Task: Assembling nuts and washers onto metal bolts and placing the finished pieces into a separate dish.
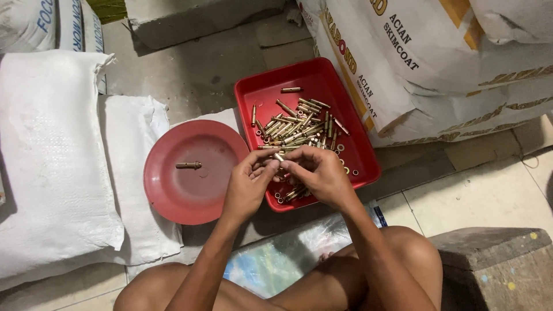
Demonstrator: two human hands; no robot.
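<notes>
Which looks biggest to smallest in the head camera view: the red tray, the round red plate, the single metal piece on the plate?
1. Red tray, slightly the largest.
2. Round red plate, close in size, so this order is uncertain.
3. Metal piece, by far the smallest.

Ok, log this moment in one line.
left hand: pinching brass piece | right hand: same piece | red tray: loose pieces | round red plate: one piece

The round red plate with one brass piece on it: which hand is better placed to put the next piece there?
Probably the left hand. It is on the side of the round red plate, next to its rim. The right hand is over the red tray, farther away, and both hands pinch a small brass piece.
</notes>
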